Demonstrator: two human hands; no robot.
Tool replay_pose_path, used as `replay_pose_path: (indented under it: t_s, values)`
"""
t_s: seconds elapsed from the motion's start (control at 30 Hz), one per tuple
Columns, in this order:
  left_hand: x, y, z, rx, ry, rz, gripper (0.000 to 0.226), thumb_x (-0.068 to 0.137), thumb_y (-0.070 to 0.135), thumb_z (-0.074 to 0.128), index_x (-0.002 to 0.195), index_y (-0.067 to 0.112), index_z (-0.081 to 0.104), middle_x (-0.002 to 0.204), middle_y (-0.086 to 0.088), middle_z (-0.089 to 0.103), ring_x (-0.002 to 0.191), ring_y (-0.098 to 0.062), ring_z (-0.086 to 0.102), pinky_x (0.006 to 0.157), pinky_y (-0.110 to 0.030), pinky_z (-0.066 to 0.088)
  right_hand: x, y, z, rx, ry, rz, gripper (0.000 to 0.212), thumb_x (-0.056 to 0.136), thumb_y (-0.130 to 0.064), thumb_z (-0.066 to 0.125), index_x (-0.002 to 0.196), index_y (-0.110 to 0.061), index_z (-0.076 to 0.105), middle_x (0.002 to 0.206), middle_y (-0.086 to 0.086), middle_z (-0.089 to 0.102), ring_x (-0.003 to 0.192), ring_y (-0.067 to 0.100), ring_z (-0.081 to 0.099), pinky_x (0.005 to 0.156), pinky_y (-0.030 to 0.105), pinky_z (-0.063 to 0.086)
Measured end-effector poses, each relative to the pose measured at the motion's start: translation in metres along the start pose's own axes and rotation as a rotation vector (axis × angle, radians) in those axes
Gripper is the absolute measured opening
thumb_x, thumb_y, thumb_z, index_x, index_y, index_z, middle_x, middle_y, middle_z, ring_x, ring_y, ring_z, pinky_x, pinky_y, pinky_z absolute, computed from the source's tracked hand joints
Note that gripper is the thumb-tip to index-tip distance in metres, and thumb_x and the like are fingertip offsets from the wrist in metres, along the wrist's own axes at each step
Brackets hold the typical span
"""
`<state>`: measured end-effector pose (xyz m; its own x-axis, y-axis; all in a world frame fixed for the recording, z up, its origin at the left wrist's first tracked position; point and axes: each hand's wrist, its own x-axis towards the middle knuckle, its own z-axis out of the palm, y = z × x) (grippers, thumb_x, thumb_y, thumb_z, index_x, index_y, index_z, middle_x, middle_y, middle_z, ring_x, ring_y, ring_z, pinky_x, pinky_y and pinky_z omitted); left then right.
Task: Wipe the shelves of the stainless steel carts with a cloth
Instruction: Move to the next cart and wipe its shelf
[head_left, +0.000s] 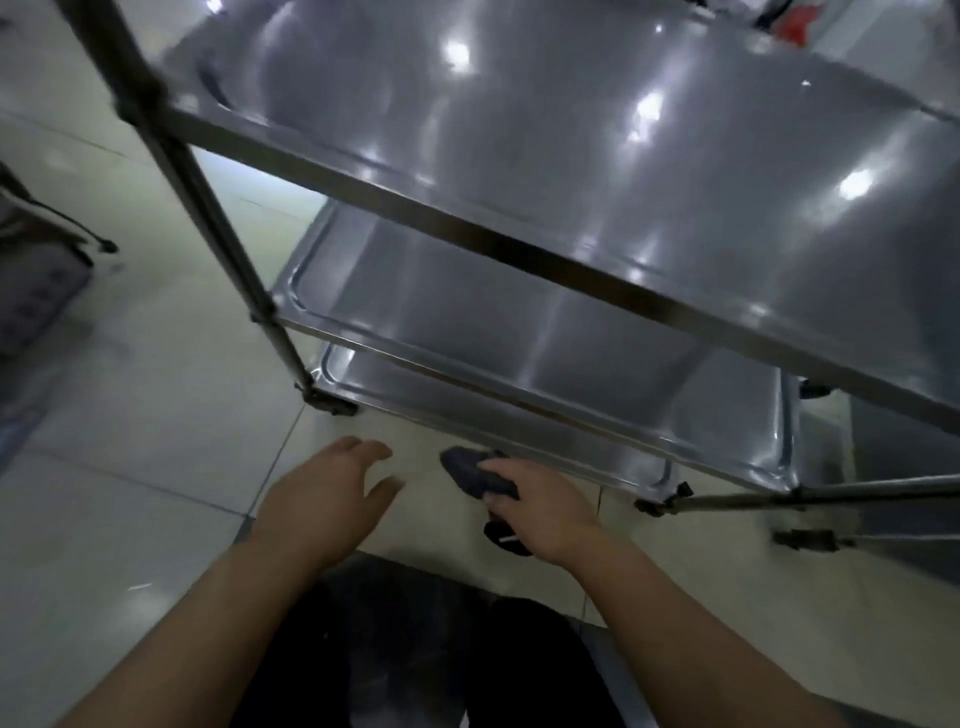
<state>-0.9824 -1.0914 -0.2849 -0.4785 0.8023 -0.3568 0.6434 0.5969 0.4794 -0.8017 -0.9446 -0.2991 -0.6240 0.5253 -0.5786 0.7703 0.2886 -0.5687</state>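
Note:
A stainless steel cart with three shelves fills the upper frame: a shiny top shelf (597, 119), a middle shelf (467, 306) and a bottom shelf (519, 410) near the floor. My right hand (540, 506) grips a dark grey cloth (470, 470) just in front of the bottom shelf's near edge, over the tiled floor. My left hand (324, 493) hovers with fingers spread and relaxed, left of the cloth, holding nothing.
The cart's left post (208, 208) runs down to a caster (332, 405). Another caster (660, 501) and a low steel bar (831, 491) lie to the right. A dark wheeled object (41, 270) stands at far left. My dark trousers (415, 649) are below.

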Motion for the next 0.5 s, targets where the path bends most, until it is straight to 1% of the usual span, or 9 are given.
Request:
replay_pose_path:
  t_s: [0.07,0.1,0.2,0.27,0.37,0.43,0.5]
  values:
    - [-0.034,-0.004,-0.041,-0.044,0.045,-0.053,0.044,0.09,0.05,0.049,0.128,0.029,0.052,0.13,0.005,0.053,0.112,-0.015,0.053,0.092,-0.03,0.044,-0.022,-0.047,-0.013,-0.144,-0.004,-0.099,0.038,0.092,-0.032,0.052,0.13,-0.039,0.051,0.125,-0.003,0.058,0.104,0.018,0.059,0.087,0.031,0.049]
    - [-0.05,-0.007,-0.06,-0.058,0.059,-0.092,0.044,0.09,0.05,0.049,0.128,0.029,0.052,0.129,0.005,0.053,0.111,-0.015,0.054,0.091,-0.031,0.045,-0.032,-0.071,-0.018,-0.234,-0.008,-0.163,0.04,0.093,-0.033,0.052,0.133,-0.037,0.049,0.131,-0.003,0.054,0.108,0.019,0.056,0.088,0.03,0.046]
    - [-0.092,-0.021,-0.114,-0.072,0.12,-0.181,0.042,0.088,0.053,0.049,0.124,0.031,0.054,0.124,0.006,0.056,0.104,-0.013,0.056,0.082,-0.028,0.045,-0.056,-0.143,-0.029,-0.426,-0.052,-0.335,0.041,0.095,-0.036,0.048,0.136,-0.036,0.045,0.136,-0.006,0.049,0.113,0.022,0.053,0.091,0.039,0.046]
    - [-0.113,-0.035,-0.148,-0.078,0.176,-0.207,0.041,0.088,0.053,0.05,0.122,0.031,0.056,0.121,0.007,0.058,0.1,-0.012,0.057,0.077,-0.027,0.043,-0.066,-0.187,-0.031,-0.527,-0.085,-0.412,0.041,0.096,-0.038,0.046,0.137,-0.037,0.043,0.138,-0.008,0.048,0.113,0.024,0.052,0.092,0.042,0.044]
    - [-0.138,-0.063,-0.201,-0.089,0.246,-0.245,0.039,0.087,0.052,0.052,0.12,0.031,0.057,0.119,0.007,0.059,0.1,-0.013,0.057,0.078,-0.028,0.044,-0.074,-0.251,-0.025,-0.649,-0.092,-0.502,0.042,0.096,-0.039,0.043,0.138,-0.039,0.04,0.14,-0.009,0.045,0.112,0.025,0.051,0.094,0.041,0.042]
    - [-0.152,-0.083,-0.236,-0.103,0.297,-0.253,0.039,0.087,0.05,0.053,0.119,0.03,0.058,0.12,0.007,0.059,0.101,-0.014,0.058,0.081,-0.03,0.046,-0.079,-0.291,-0.019,-0.68,-0.06,-0.54,0.042,0.096,-0.039,0.043,0.138,-0.039,0.04,0.141,-0.01,0.044,0.113,0.024,0.05,0.096,0.04,0.04]
    - [-0.164,-0.101,-0.268,-0.129,0.359,-0.259,0.037,0.086,0.049,0.055,0.118,0.03,0.059,0.119,0.007,0.06,0.101,-0.013,0.058,0.08,-0.03,0.046,-0.083,-0.327,-0.014,-0.678,-0.025,-0.56,0.042,0.096,-0.04,0.043,0.138,-0.039,0.04,0.142,-0.01,0.044,0.116,0.023,0.049,0.098,0.039,0.039]
